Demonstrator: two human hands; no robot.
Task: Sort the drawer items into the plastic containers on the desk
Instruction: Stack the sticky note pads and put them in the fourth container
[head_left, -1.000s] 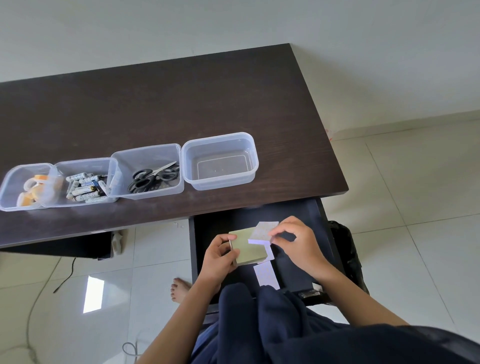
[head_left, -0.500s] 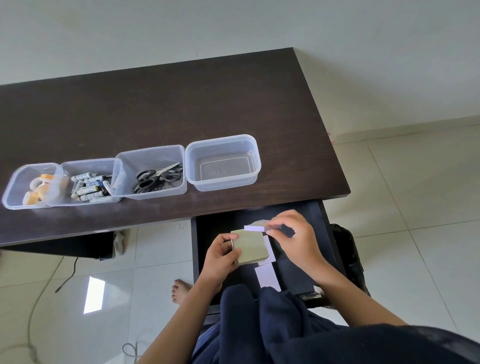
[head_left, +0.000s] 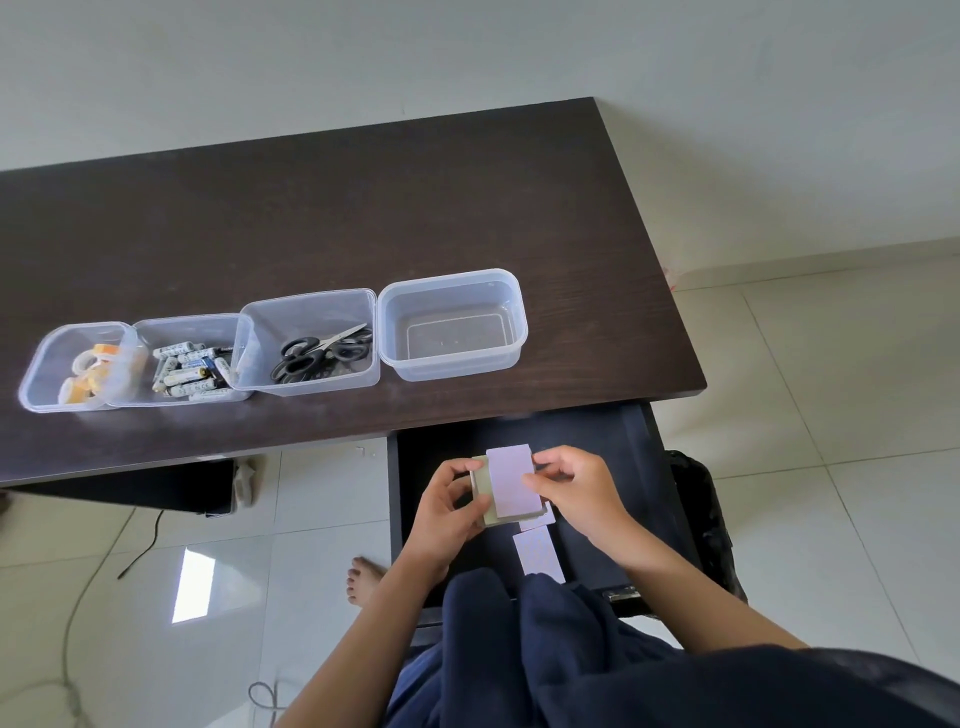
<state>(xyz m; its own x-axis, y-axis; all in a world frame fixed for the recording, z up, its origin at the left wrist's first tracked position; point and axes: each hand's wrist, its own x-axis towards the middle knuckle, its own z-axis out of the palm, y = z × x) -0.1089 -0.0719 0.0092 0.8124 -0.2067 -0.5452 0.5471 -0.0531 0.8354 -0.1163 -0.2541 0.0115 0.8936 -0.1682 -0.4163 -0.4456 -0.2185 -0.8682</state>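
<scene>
Over the open dark drawer (head_left: 613, 467), my left hand (head_left: 447, 512) grips a pale green pad of notes (head_left: 482, 491) by its left edge. My right hand (head_left: 574, 491) pinches a lilac pad (head_left: 511, 480) that lies flat on top of the green one. Another lilac pad (head_left: 539, 555) lies in the drawer just below. On the desk (head_left: 363, 208) stand four clear plastic containers in a row: an empty one (head_left: 452, 325) at the right, one with scissors (head_left: 311, 343), one with batteries (head_left: 192, 364) and one with tape rolls (head_left: 78, 369).
The drawer sticks out under the desk's right front edge. A dark bag (head_left: 701, 519) stands on the floor right of the drawer. A cable (head_left: 140, 545) runs across the tiled floor at the left, and a bare foot (head_left: 366, 577) shows beside my knees.
My right hand has turned the lilac pad from on edge and laid it flat on the green pad in my left hand. The view has shifted slightly.
</scene>
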